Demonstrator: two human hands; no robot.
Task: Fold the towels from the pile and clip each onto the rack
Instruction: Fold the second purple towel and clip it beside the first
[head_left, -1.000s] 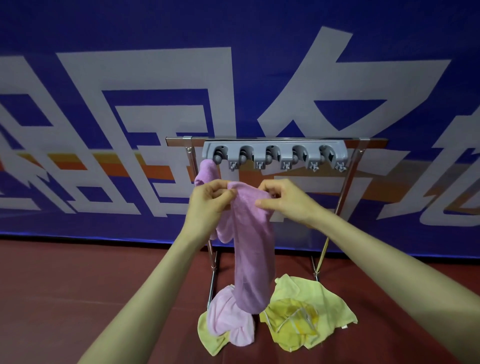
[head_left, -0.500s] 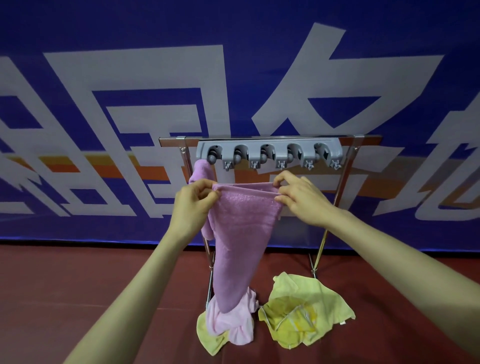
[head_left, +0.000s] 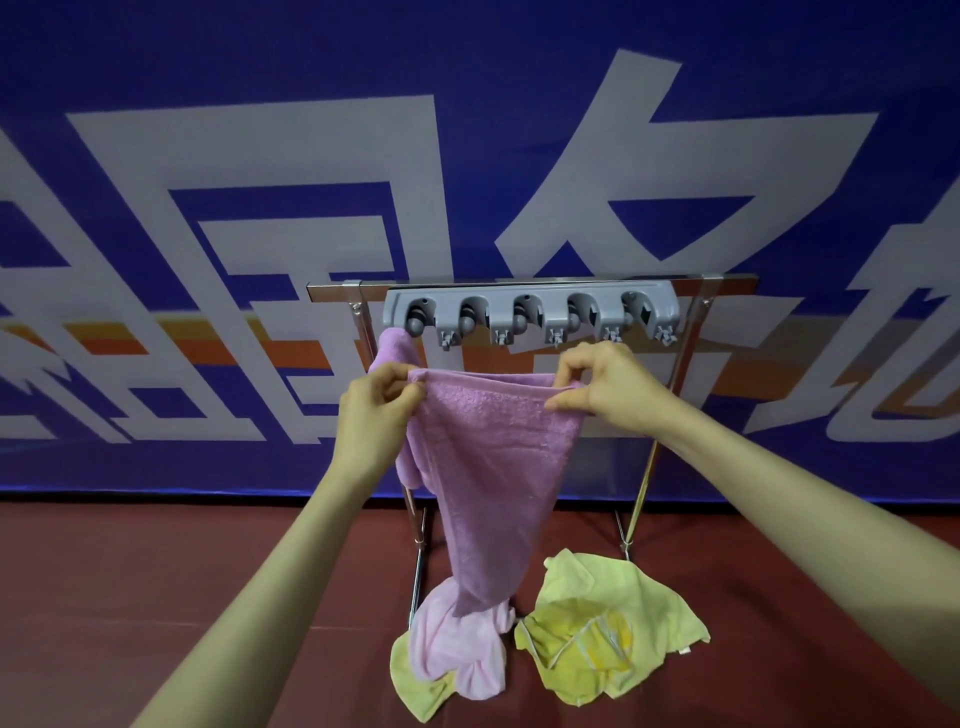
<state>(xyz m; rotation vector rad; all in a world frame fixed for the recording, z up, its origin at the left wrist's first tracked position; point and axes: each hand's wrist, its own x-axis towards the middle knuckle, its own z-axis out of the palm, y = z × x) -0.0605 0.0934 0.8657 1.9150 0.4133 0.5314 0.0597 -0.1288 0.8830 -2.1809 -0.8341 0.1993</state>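
A purple towel (head_left: 488, 467) hangs in front of me, its top edge stretched between my hands just below the rack. My left hand (head_left: 374, 410) pinches the left corner and my right hand (head_left: 602, 384) pinches the right corner. The grey clip rack (head_left: 530, 312) with several clips sits on a metal stand (head_left: 649, 457). Another purple towel (head_left: 389, 348) hangs from the leftmost clip, partly hidden behind my left hand. On the floor lies the pile: a pink towel (head_left: 457, 654) and yellow towels (head_left: 608, 623).
A blue banner (head_left: 467, 130) with large white characters stands right behind the rack. The floor (head_left: 156, 597) is dark red. A yellow towel corner (head_left: 415, 691) pokes out under the pink one.
My hands have moved apart, spreading the purple towel's top edge from a bunched fold into a wide flat span. The towel's lower end has lifted slightly.
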